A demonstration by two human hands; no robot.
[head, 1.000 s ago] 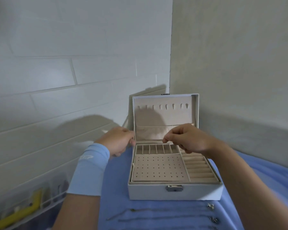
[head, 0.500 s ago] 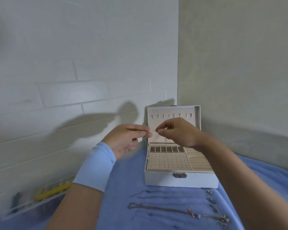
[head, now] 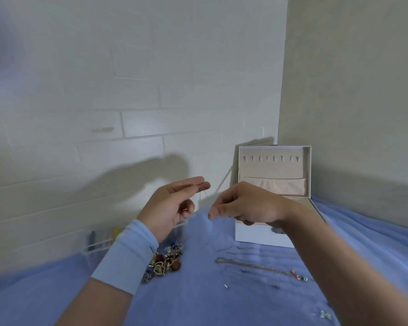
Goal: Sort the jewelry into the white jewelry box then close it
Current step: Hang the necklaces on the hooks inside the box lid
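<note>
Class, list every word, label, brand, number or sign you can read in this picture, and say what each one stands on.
No text can be read anywhere.
White jewelry box: no lettering shows.
Blue wristband: no mark shows.
Thin chain pinched by the left hand: no tag shows.
Clear container by the wall: too blurred to tell.
Jewelry pile: too small and blurred to tell.
</note>
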